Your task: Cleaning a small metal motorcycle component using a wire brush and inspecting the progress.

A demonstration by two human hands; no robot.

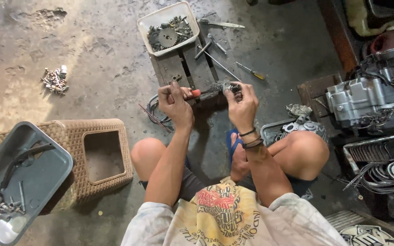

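Note:
My left hand (174,101) grips the red-orange handle of a wire brush (202,92), whose bristled end points right. My right hand (241,102) holds a small dark metal part (233,87) against the brush's bristles. Both hands are raised above a dark wooden block (183,68) on the concrete floor, in front of my bent knees.
A white tub (147,23) of gears and bolts sits on the block's far end, with screwdrivers (251,71) and tools beside it. An engine (365,100) stands at right. A wicker stool (101,155) and grey tray (46,168) are at left; loose bolts (54,80) lie farther left.

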